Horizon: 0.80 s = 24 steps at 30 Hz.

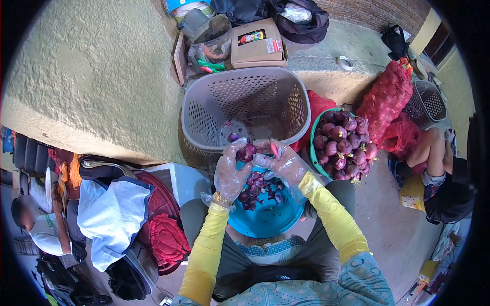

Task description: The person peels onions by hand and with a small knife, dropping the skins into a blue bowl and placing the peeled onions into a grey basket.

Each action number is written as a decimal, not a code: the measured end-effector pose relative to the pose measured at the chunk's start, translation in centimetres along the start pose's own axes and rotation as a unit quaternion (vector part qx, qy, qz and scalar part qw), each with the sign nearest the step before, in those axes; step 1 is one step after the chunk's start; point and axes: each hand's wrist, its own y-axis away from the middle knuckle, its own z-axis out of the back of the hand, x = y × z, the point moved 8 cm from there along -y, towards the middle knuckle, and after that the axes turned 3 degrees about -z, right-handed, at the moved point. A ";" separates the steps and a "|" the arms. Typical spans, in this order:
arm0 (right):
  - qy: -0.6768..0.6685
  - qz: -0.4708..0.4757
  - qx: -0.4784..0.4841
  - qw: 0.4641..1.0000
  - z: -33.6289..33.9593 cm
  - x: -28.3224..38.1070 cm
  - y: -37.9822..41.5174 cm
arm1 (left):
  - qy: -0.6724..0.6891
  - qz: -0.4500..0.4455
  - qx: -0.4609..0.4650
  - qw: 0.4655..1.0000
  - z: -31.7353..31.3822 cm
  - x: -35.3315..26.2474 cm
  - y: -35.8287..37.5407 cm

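Note:
My left hand (230, 171), in a clear plastic glove, is closed around a red onion (247, 152). Close beside it, my right hand (287, 162), gloved the same way, has its fingers closed on a slim pinkish-red thing (274, 148) whose kind I cannot make out. Both hands are above a blue basin (280, 217) between my knees, which holds loose onion skins (253, 189) and small onions. Beyond my hands stands a grey perforated basket (191, 115) with a small onion (233, 137) and bits of skin inside.
To the right, a green basin (315, 148) is heaped with red onions (343, 143). Behind it leans a full red mesh sack (388, 97). A cardboard box (258, 43) sits on the ledge ahead. People sit at far left (48, 229) and far right (449, 194).

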 end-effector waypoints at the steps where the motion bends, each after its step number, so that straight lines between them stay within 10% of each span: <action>1: 0.000 0.000 0.000 1.000 0.0 0.0 0.0 | 0.000 0.000 0.000 1.000 -0.1 0.2 0.1; 7: 0.058 0.022 -0.050 0.997 0.3 1.6 0.5 | 0.069 -0.009 -0.014 0.997 -0.6 1.2 0.3; 9: 0.090 -0.147 -0.116 0.978 1.9 0.2 1.2 | 0.305 0.119 -0.019 0.945 -1.8 4.0 0.8; 18: 0.019 -0.053 -0.094 0.994 1.7 1.5 0.9 | 0.649 0.248 -0.027 0.719 -2.2 2.5 0.6; 24: 0.054 0.093 -0.032 0.994 1.3 2.0 0.1 | 0.506 0.196 -0.007 0.840 -0.9 1.3 0.4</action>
